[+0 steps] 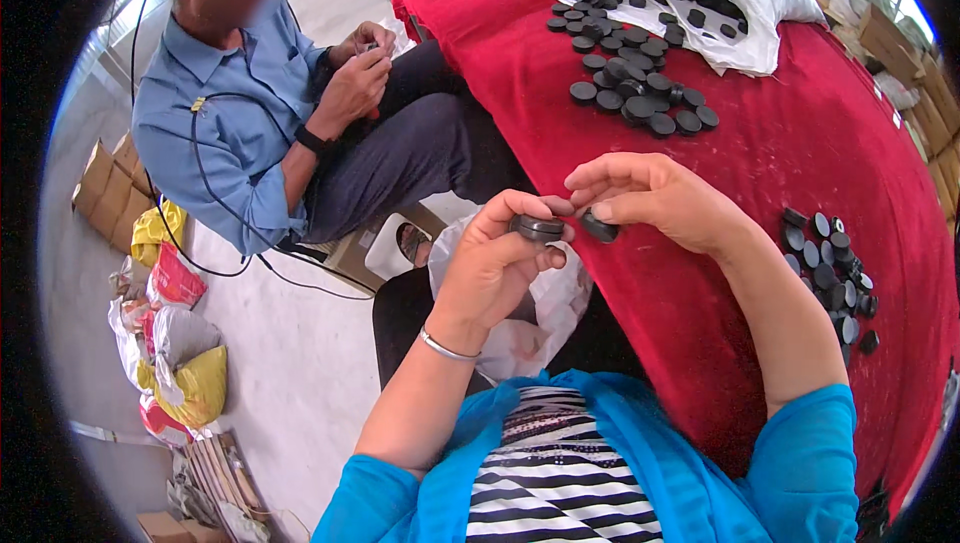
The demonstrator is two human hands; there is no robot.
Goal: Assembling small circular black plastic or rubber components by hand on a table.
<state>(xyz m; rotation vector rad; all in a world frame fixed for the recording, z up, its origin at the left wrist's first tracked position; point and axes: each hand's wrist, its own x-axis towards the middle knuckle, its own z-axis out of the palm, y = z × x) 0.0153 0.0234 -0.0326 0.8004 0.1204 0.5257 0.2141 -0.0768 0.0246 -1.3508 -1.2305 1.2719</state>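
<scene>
In front of my body, my left hand [487, 268] pinches a black round cap [540, 230] with a ridged side between thumb and fingers. Just to its right, my right hand [668, 201] grips another black round piece [599, 227] under the thumb. The two pieces are close together but apart. Both hands are raised over the near left edge of the red-covered table [700, 293]. Beneath my left hand, a whitish plastic bag [562, 301] lies in my lap area.
Loose black caps [640, 78] spill from a white sack [755, 48] at the table's far side. A second heap [828, 268], some with pale faces, lies at right. A seated co-worker in a blue shirt [225, 123] handles something small. Filled bags [190, 338] stand on the floor.
</scene>
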